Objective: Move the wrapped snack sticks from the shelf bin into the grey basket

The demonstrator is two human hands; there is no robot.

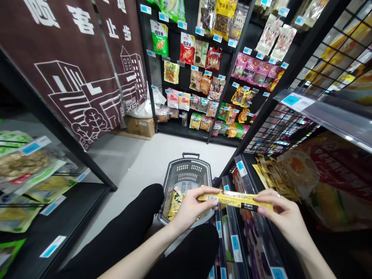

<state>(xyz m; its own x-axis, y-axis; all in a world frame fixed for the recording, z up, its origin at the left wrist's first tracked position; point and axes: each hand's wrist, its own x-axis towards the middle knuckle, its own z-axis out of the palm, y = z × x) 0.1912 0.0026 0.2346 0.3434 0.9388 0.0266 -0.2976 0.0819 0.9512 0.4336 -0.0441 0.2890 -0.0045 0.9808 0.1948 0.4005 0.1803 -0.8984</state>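
A long, slim yellow snack packet (232,199) with a black printed patch spans the space between my two hands. My left hand (193,205) pinches its left end, thumb below and fingers above. At the other end, my right hand (280,211) grips it between thumb and fingers. Below and behind my left hand, a grey plastic shopping basket (167,182) stands on the floor, with small yellow packets (175,201) inside. Similar yellow packets (269,174) lie on the shelf just beyond my right hand. My left forearm covers part of the basket's near end.
Shelves with price tags (236,248) run close along my right side. Bagged snacks (26,166) fill a black shelf on the left. Ahead stand a rack of hanging packets (187,48), a brown printed curtain (72,77) and a cardboard box (139,127). My knees flank the basket's near end.
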